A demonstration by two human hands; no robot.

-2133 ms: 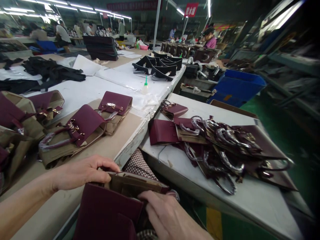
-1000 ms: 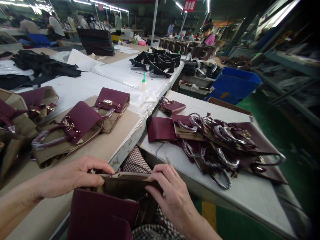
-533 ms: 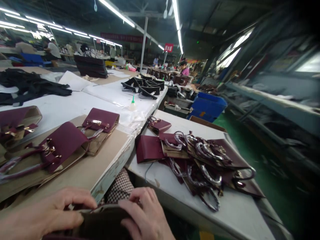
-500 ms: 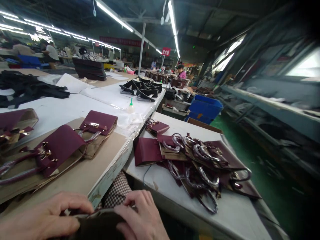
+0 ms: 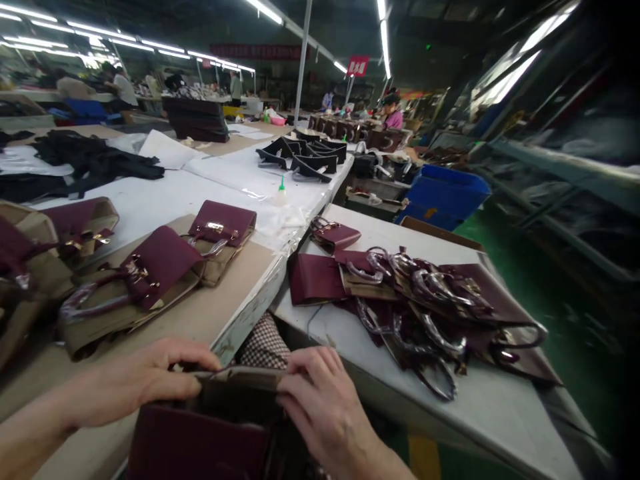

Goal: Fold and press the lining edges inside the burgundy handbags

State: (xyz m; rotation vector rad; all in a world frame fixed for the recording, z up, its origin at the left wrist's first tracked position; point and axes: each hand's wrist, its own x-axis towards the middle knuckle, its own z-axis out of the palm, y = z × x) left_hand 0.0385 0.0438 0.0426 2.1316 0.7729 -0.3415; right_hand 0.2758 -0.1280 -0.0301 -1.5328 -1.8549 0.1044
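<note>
A burgundy handbag (image 5: 195, 443) is held low in front of me, its dark opening facing up. My left hand (image 5: 155, 377) pinches the bag's far rim, thumb on the near side and fingers beyond it. Farther right along the same rim, my right hand (image 5: 327, 393) grips the edge between thumb and fingers. A pale strip of the rim stretches between both hands. The lower part of the bag is cut off by the frame. Close to my left arm, another burgundy bag (image 5: 163, 263) with beige sides and wrapped handles lies on the table.
A heap of burgundy bags (image 5: 425, 300) with plastic-wrapped handles covers the white side table (image 5: 380, 367). Beyond are a green-tipped glue bottle (image 5: 281, 191), black bag pieces (image 5: 310, 157) and a blue bin (image 5: 445, 193). A person in pink (image 5: 393, 113) sits farther back.
The view has tipped down and turned left, so more of the held bag and its burgundy flap shows. Both hands stay on the rim.
</note>
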